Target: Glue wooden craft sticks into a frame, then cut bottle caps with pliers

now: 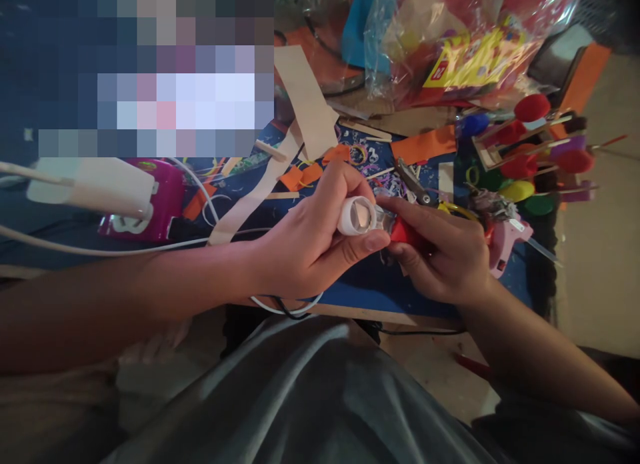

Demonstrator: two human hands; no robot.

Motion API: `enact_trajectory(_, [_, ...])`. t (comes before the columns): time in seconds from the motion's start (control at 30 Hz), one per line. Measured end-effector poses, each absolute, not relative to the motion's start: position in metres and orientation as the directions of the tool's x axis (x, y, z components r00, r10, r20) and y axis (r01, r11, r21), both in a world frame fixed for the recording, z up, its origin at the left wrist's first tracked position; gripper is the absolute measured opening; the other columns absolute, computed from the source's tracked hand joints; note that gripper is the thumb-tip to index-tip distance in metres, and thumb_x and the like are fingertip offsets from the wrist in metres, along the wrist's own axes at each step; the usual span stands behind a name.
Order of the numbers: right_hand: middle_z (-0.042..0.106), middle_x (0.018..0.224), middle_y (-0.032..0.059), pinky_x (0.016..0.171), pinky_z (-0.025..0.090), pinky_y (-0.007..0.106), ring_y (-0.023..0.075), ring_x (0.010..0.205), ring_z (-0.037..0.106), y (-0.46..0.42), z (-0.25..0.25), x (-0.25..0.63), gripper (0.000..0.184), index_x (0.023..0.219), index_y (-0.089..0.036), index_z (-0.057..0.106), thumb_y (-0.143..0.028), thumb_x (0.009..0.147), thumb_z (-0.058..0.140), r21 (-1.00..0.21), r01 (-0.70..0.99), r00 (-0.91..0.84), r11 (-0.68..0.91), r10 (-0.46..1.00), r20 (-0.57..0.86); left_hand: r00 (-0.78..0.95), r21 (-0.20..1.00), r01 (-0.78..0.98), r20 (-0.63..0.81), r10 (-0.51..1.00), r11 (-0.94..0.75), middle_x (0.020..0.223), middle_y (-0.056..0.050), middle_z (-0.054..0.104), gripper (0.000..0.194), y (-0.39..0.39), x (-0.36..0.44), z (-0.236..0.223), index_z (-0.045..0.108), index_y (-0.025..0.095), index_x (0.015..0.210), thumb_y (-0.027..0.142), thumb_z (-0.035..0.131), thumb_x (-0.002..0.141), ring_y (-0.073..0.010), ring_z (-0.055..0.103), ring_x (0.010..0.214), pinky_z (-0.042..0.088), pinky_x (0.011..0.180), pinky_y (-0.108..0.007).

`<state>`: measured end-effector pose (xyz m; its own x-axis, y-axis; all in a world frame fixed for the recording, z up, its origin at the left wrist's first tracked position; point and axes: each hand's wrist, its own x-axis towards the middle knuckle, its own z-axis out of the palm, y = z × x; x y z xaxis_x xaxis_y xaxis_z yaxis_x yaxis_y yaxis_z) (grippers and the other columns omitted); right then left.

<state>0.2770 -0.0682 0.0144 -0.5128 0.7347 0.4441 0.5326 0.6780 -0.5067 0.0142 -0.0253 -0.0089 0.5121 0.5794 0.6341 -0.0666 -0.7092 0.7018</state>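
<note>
Fingers curled, my left hand (313,244) grips a short white hollow cylinder (347,219) whose open end faces up toward me. Something pale shows inside its rim. My right hand (447,254) pinches a red object (406,233) with a shiny grey front end (384,220). That front end meets the cylinder's right side, and its exact kind is hidden by my fingers. Both hands are close together above the near edge of the blue tabletop (345,277). Just beyond them lie orange scraps (301,177) and a box cutter-like metal tool (413,182).
A pink glue gun (507,244) lies to the right, near a wooden rack (493,151) with several coloured pieces. At left, a white charger (95,187) sits in a magenta power strip (165,201), with white cables (125,252) crossing the table. Plastic bags (450,44) stand behind.
</note>
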Motion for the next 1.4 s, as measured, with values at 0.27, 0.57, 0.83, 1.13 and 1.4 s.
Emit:
enact_trajectory(0.27, [0.091, 0.122, 0.0105, 0.075, 0.074, 0.032, 0.0249, 0.087, 0.089, -0.067, 0.014, 0.274, 0.050, 0.162, -0.026, 0.071, -0.041, 0.115, 0.067, -0.510, 0.544, -0.480, 0.666, 0.746, 0.461, 0.497, 0.738, -0.056, 0.605, 0.622, -0.673, 0.113, -0.006, 0.062, 0.042, -0.020, 0.017, -0.013, 0.049, 0.026, 0.131, 0.059, 0.068, 0.113, -0.0164, 0.060, 0.083, 0.056, 0.072, -0.033])
enact_trajectory(0.57, [0.092, 0.117, 0.0107, 0.074, 0.074, 0.031, 0.0244, 0.085, 0.089, -0.068, 0.015, 0.272, 0.048, 0.155, -0.023, 0.076, -0.045, 0.114, 0.068, -0.482, 0.598, -0.465, 0.640, 0.767, 0.442, 0.446, 0.720, 0.074, 0.594, 0.669, -0.690, 0.096, -0.002, 0.064, 0.045, -0.021, 0.018, -0.017, 0.051, 0.027, 0.137, 0.063, 0.066, 0.113, -0.0162, 0.055, 0.072, 0.047, 0.064, -0.032])
enact_trajectory(0.83, [0.092, 0.122, 0.0115, 0.081, 0.074, 0.031, 0.0250, 0.093, 0.090, -0.068, 0.015, 0.273, 0.050, 0.157, -0.022, 0.075, -0.043, 0.112, 0.073, -0.493, 0.572, -0.474, 0.655, 0.755, 0.454, 0.456, 0.671, 0.061, 0.640, 0.618, -0.739, 0.100, -0.003, 0.069, 0.030, -0.022, 0.018, -0.009, 0.051, 0.026, 0.131, 0.050, 0.064, 0.117, -0.0161, 0.060, 0.073, 0.047, 0.065, -0.032])
enact_trajectory(1.13, [0.092, 0.117, 0.0109, 0.077, 0.074, 0.031, 0.0237, 0.087, 0.089, -0.068, 0.016, 0.273, 0.047, 0.154, -0.023, 0.077, -0.046, 0.113, 0.070, -0.493, 0.584, -0.459, 0.646, 0.763, 0.456, 0.427, 0.679, 0.088, 0.635, 0.643, -0.729, 0.094, -0.002, 0.066, 0.031, -0.022, 0.017, -0.008, 0.052, 0.027, 0.129, 0.054, 0.062, 0.117, -0.0167, 0.056, 0.070, 0.047, 0.061, -0.033])
enact_trajectory(1.4, [0.092, 0.121, 0.0117, 0.081, 0.076, 0.034, 0.0267, 0.093, 0.091, -0.067, 0.016, 0.274, 0.049, 0.157, -0.024, 0.076, -0.043, 0.112, 0.071, -0.487, 0.586, -0.470, 0.648, 0.761, 0.448, 0.429, 0.703, 0.107, 0.605, 0.671, -0.703, 0.089, 0.000, 0.064, 0.031, -0.024, 0.017, -0.006, 0.054, 0.028, 0.129, 0.056, 0.060, 0.117, -0.0166, 0.056, 0.067, 0.047, 0.060, -0.033])
